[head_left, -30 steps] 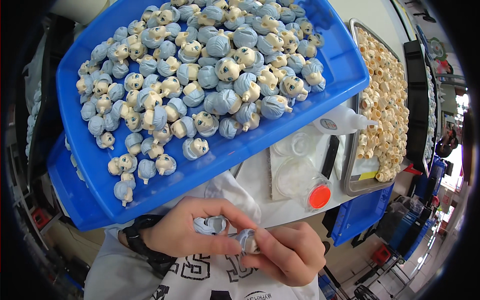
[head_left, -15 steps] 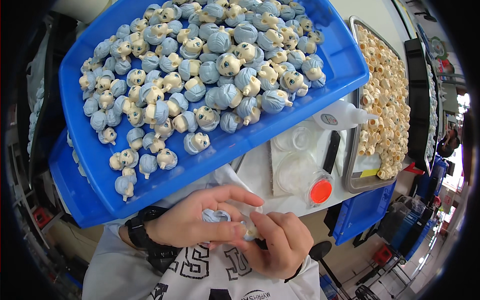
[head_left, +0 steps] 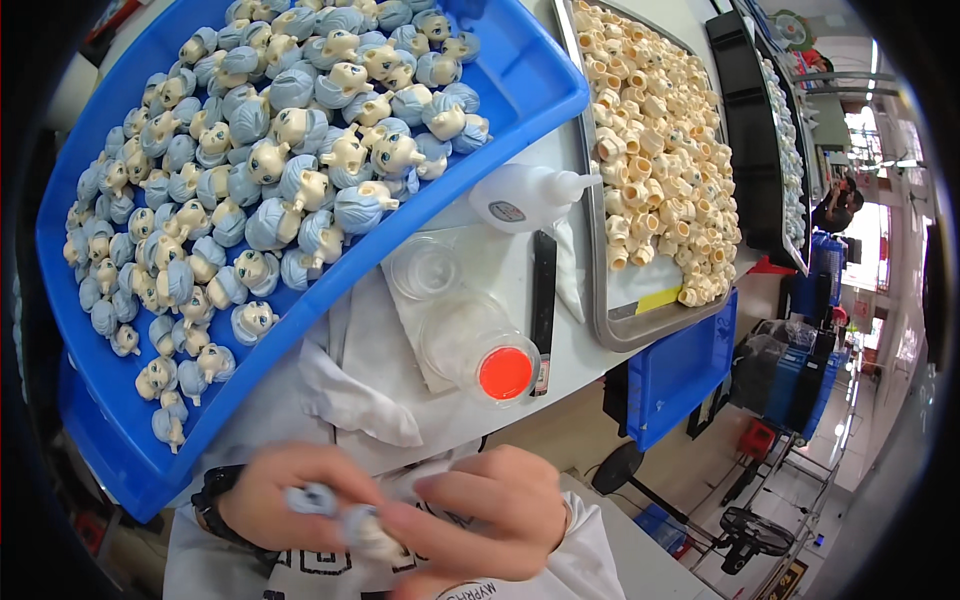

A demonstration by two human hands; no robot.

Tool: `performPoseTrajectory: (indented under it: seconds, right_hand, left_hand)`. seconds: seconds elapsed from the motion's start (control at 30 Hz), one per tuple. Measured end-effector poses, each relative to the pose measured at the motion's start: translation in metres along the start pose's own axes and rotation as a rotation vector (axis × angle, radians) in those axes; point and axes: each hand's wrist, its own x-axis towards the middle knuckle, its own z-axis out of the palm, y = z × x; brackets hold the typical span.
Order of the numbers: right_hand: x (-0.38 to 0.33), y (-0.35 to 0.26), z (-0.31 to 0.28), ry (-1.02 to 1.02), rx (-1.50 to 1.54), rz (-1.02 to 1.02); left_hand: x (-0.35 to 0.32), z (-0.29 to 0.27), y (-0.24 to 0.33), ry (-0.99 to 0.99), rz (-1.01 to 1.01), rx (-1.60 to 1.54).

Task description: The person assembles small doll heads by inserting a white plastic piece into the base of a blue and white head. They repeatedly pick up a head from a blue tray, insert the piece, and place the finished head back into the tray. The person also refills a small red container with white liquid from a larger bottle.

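Blue-haired doll head (head_left: 345, 517) pinched between both hands.

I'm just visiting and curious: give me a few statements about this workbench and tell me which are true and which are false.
1. The blue tray holds many small doll heads with pale blue hair. True.
2. The metal tray on the right is filled with red parts. False: its parts are cream-coloured.
3. Both hands work together on a small doll head close to the body. True: the left hand and right hand meet around it, though they are blurred.
4. The white squeeze bottle stands upright. False: it lies on its side.
5. The red-orange lid sits inside the blue tray. False: it is on the table beside it.
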Motion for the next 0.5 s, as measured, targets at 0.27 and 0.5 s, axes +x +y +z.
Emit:
performPoseTrajectory:
  seconds: [0.27, 0.5]
  right_hand:
    - [0.008, 0.065, -0.082, 0.466, -0.503, 0.712]
    - [0.01, 0.097, -0.088, 0.046, -0.593, 0.804]
  left_hand:
    - [0.001, 0.003, -0.014, -0.17, 0.519, -0.782]
    - [0.004, 0.007, -0.008, 0.088, 0.201, -0.746]
